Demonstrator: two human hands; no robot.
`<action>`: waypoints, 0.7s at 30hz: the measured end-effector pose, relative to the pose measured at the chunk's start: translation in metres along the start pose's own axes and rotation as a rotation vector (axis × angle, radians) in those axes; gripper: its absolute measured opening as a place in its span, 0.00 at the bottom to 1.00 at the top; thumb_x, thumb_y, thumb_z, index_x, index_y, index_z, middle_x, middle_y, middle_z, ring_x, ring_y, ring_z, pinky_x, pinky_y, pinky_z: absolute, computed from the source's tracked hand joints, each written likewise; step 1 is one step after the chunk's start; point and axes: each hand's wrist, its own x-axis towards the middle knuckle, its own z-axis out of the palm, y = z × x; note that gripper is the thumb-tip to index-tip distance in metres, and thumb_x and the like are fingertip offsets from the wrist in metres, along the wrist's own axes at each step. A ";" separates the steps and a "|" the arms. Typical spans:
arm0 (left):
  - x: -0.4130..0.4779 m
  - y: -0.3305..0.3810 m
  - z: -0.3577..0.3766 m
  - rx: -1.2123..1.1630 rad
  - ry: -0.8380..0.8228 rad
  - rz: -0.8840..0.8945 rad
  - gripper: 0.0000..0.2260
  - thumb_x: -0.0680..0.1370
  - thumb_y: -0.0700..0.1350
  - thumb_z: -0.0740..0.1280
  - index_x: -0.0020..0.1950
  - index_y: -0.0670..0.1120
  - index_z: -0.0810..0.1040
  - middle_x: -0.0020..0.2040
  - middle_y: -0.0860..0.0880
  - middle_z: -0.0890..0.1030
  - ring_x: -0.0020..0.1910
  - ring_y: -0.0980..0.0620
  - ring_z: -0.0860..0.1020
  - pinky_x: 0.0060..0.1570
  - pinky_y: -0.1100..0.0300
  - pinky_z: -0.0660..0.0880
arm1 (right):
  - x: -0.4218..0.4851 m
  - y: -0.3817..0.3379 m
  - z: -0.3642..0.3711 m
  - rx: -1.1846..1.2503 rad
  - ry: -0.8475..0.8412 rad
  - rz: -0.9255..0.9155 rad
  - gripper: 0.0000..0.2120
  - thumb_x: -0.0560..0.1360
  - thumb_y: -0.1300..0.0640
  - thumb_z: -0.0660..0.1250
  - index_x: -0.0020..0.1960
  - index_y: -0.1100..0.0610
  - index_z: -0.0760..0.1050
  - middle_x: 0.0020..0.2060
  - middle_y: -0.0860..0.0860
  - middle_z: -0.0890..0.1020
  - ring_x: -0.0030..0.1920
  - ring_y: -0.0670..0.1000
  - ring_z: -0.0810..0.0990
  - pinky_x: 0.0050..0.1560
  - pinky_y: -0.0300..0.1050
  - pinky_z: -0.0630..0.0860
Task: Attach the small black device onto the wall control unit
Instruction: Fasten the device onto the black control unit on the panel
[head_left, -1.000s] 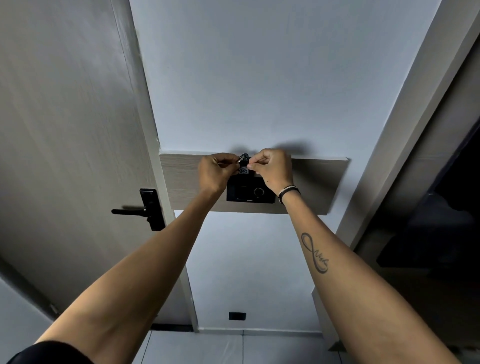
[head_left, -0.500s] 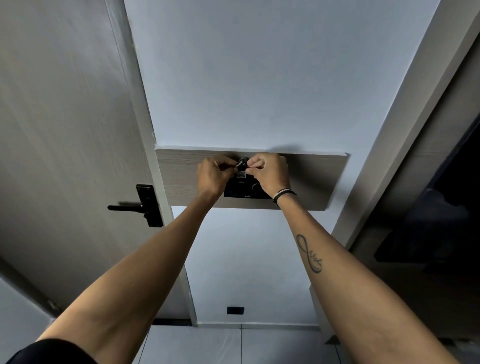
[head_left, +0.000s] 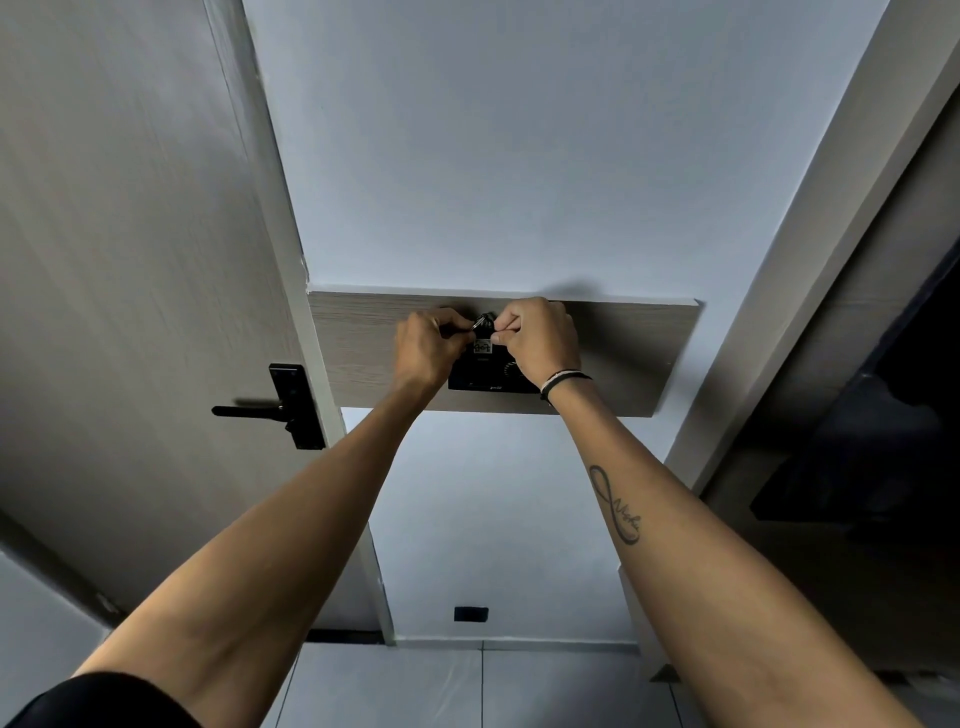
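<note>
The black wall control unit (head_left: 485, 378) is mounted on a wood-grain panel (head_left: 634, 353), with a round knob and a white label near its top. Both hands hide most of it. The small black device (head_left: 484, 320) sits at the unit's top edge, pinched from both sides. My left hand (head_left: 426, 351) grips it from the left with thumb and fingers closed. My right hand (head_left: 540, 338) grips it from the right, a band on its wrist. Whether the device touches the unit is hidden by the fingers.
A grey door with a black lever handle (head_left: 288, 408) stands to the left. A white door frame (head_left: 810, 249) and a dark opening lie to the right. A small black socket (head_left: 470, 613) sits low on the white wall, above the tiled floor.
Both hands and the device have moved slightly down the panel toward the control unit's top edge. The grip on the device is unchanged.
</note>
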 end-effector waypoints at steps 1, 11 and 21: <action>0.000 0.000 0.000 0.001 0.000 0.000 0.04 0.76 0.37 0.76 0.49 0.41 0.89 0.38 0.47 0.85 0.36 0.51 0.80 0.42 0.60 0.75 | 0.000 0.000 0.000 -0.009 -0.001 0.000 0.05 0.69 0.58 0.80 0.40 0.53 0.85 0.38 0.48 0.88 0.42 0.53 0.86 0.48 0.44 0.80; 0.000 -0.001 0.001 0.014 -0.002 0.008 0.04 0.75 0.37 0.76 0.48 0.41 0.89 0.39 0.41 0.88 0.35 0.48 0.81 0.44 0.54 0.79 | 0.001 -0.001 -0.001 -0.019 -0.006 -0.012 0.05 0.70 0.61 0.80 0.39 0.54 0.85 0.38 0.50 0.89 0.41 0.53 0.87 0.45 0.41 0.78; -0.007 -0.013 0.007 0.043 0.017 0.032 0.04 0.76 0.37 0.77 0.49 0.42 0.90 0.41 0.45 0.88 0.40 0.42 0.87 0.49 0.43 0.84 | -0.002 0.006 0.007 -0.059 -0.009 -0.042 0.05 0.70 0.62 0.79 0.39 0.54 0.85 0.40 0.52 0.88 0.42 0.56 0.87 0.45 0.48 0.83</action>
